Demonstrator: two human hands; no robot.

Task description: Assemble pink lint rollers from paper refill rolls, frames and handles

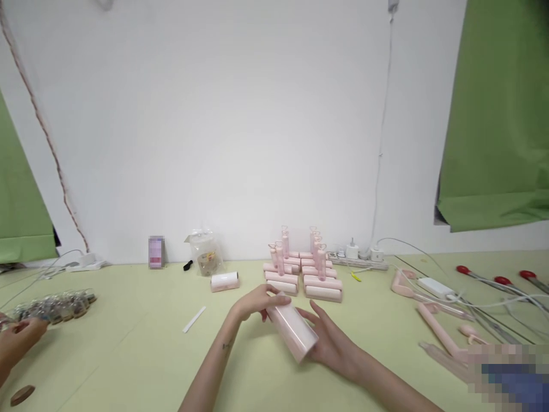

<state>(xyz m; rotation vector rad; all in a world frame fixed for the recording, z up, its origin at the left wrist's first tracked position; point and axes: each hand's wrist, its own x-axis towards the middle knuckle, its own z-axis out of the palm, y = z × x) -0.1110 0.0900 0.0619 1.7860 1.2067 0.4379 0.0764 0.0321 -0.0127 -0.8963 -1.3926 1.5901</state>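
Note:
A pink-and-white lint roller (292, 327) is held slanted above the table, its near end toward the lower right. My left hand (263, 300) is closed over its far end, thumb on top. My right hand (329, 337) cups the near end from the right side, with the palm behind it and the thumb raised. Beyond my hands stand two columns of similar pink lint rollers (322, 289), several with upright handles. Another white roller in a pink case (225, 281) lies by itself left of them.
A white strip (194, 319) lies on the table, left of my left arm. At the far left, another person's hand (21, 337) is beside small glass jars (64, 306). Pink handle parts (441, 332), cables and red-ended tools (501, 280) lie at right. A plastic bag (206, 254) stands by the wall.

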